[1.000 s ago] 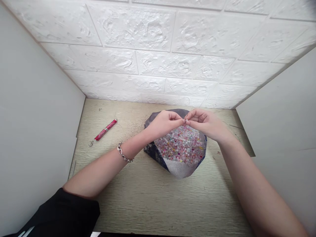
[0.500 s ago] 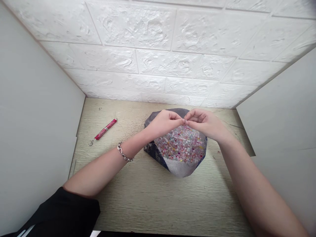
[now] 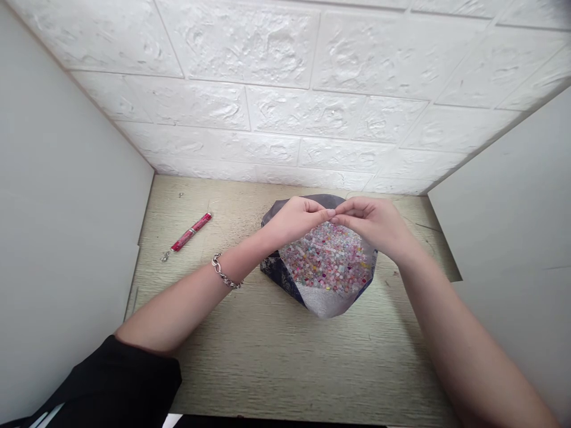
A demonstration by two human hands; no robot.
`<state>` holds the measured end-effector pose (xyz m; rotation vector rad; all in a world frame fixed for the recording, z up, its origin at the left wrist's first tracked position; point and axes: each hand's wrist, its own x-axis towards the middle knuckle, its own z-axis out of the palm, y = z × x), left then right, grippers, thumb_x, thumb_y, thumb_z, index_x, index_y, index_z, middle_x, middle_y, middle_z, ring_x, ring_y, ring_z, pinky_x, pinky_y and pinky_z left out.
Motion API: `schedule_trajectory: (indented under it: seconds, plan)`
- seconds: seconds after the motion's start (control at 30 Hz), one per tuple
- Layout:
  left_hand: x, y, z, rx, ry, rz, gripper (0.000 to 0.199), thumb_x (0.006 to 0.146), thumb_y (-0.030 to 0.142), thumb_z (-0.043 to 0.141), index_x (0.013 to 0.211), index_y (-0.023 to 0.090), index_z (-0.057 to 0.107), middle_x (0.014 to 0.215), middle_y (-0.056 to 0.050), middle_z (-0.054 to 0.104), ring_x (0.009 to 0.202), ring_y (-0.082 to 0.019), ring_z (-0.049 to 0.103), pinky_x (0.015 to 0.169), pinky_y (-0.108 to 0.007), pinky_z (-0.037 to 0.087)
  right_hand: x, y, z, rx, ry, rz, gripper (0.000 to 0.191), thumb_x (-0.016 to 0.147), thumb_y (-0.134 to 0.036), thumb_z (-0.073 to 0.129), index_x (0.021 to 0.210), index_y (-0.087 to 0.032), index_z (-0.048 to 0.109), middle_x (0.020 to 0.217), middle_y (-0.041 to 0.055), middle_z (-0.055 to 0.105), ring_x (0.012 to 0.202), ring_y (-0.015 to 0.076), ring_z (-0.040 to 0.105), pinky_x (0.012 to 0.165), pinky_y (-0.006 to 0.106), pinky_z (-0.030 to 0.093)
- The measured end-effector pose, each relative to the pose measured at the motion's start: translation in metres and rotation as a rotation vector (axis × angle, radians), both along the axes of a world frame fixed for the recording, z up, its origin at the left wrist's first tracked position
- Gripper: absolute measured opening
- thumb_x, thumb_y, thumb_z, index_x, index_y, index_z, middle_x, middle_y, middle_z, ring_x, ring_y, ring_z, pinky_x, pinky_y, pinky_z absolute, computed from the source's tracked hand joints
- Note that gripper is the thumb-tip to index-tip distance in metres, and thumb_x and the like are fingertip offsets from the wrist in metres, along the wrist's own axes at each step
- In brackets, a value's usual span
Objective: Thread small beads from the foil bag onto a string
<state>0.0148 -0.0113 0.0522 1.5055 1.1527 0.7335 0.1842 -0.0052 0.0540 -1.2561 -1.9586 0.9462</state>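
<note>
Many small pink, white, yellow and clear beads (image 3: pixel 328 261) lie in a pouch of grey and dark blue patterned cloth (image 3: pixel 323 302). Over the far part of the beads, my left hand (image 3: pixel 300 219) is closed in a pinch, thumb and fingertips together. My right hand (image 3: pixel 372 223) pinches too, its fingertips meeting those of the left. Whatever is between the fingertips is too small to name. Both hands hide part of the pouch's far side.
On the light wooden table (image 3: pixel 267 362), a red tube-like item (image 3: pixel 191 232) with silvery ends lies at the left. A tiny metallic piece (image 3: pixel 181 195) sits behind it. A white brick-patterned wall (image 3: pixel 276 113) stands behind; pale panels flank both sides.
The fingertips of both hands have shifted slightly against each other, the left thumb now a little higher. The pouch and the red item look unchanged.
</note>
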Motion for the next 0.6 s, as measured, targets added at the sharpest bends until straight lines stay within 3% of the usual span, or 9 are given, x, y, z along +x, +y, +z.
schedule_trajectory:
  seconds: [0.13, 0.3, 0.43, 0.5, 0.6]
  plan:
    - [0.0, 0.001, 0.002, -0.015, -0.023, -0.007, 0.03, 0.069, 0.044, 0.052, 0.06, 0.015, 0.054, 0.042, 0.006, 0.031, 0.04, -0.003, 0.025, 0.042, -0.021, 0.019, -0.001, -0.003, 0.006, 0.199, -0.143, -0.023, 0.005, 0.07, -0.027, 0.06, 0.068, -0.024, 0.064, 0.068, -0.0001, 0.065, 0.066, 0.0167, 0.057, 0.062, 0.031, 0.042]
    - [0.0, 0.0, 0.006, -0.072, -0.052, 0.005, 0.021, 0.071, 0.036, 0.049, 0.065, 0.016, 0.051, 0.047, 0.005, 0.036, 0.039, -0.003, 0.031, 0.039, -0.019, 0.022, -0.001, -0.006, 0.012, 0.218, -0.12, -0.019, 0.007, 0.073, -0.028, 0.058, 0.071, -0.022, 0.06, 0.07, 0.0015, 0.062, 0.065, 0.0163, 0.055, 0.061, 0.031, 0.041]
    - [0.0, -0.002, 0.007, -0.121, -0.103, -0.05, 0.025, 0.072, 0.037, 0.044, 0.072, 0.015, 0.055, 0.078, -0.003, 0.056, 0.055, -0.007, 0.053, 0.037, -0.017, 0.028, -0.001, -0.01, 0.016, 0.143, 0.061, -0.004, 0.013, 0.076, -0.033, 0.055, 0.075, -0.02, 0.055, 0.075, 0.003, 0.06, 0.067, 0.0154, 0.055, 0.057, 0.029, 0.042]
    - [0.001, -0.002, 0.006, -0.156, -0.146, -0.078, 0.03, 0.073, 0.04, 0.041, 0.077, 0.015, 0.057, 0.095, -0.006, 0.058, 0.069, -0.012, 0.058, 0.038, -0.017, 0.032, -0.003, -0.013, 0.019, 0.111, 0.129, 0.013, 0.015, 0.076, -0.035, 0.056, 0.075, -0.02, 0.054, 0.078, 0.0034, 0.059, 0.068, 0.015, 0.055, 0.057, 0.028, 0.043]
    - [0.001, -0.002, 0.006, -0.189, -0.218, -0.103, 0.032, 0.075, 0.042, 0.041, 0.081, 0.016, 0.058, 0.103, -0.007, 0.058, 0.085, -0.016, 0.059, 0.04, -0.017, 0.037, -0.005, -0.017, 0.023, 0.079, 0.196, 0.036, 0.019, 0.075, -0.038, 0.057, 0.075, -0.02, 0.051, 0.082, 0.0036, 0.058, 0.065, 0.0135, 0.054, 0.059, 0.029, 0.044]
